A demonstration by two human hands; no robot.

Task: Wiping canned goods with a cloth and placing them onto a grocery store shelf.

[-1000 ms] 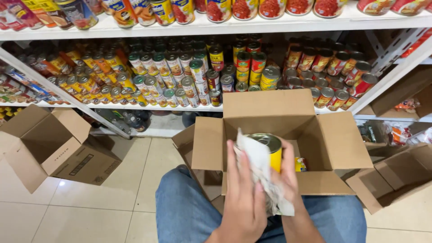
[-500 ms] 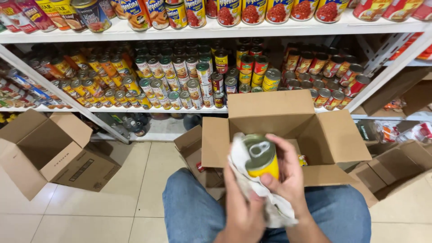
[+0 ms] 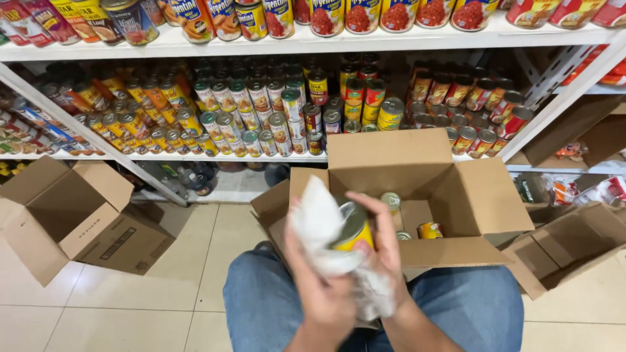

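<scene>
White shelves [image 3: 365, 40] of tins above a pale tiled floor [image 3: 163, 306].

Your open box [image 3: 456, 195] gapes wide just beyond your hands, only a few cans [image 3: 417, 229] on its bottom. Far ahead, the shelf [image 3: 274, 156] is packed tight; bare floor [image 3: 195, 261] lies left.

Both hands up close together in front of the body, low centre of the head view. Left hand [image 3: 324, 287] is nearer the cam, back of it facing up, fingers curled in w/ the thumb side pointing up, a bit motion-blurred. Right hand [image 3: 385, 251] sits just beside it, fingers [image 3: 377, 207] arched over the top & wrapped round in a closed grip, wrist angling down to the right. Both forearms come up from the bottom edge, legs bent below
</scene>
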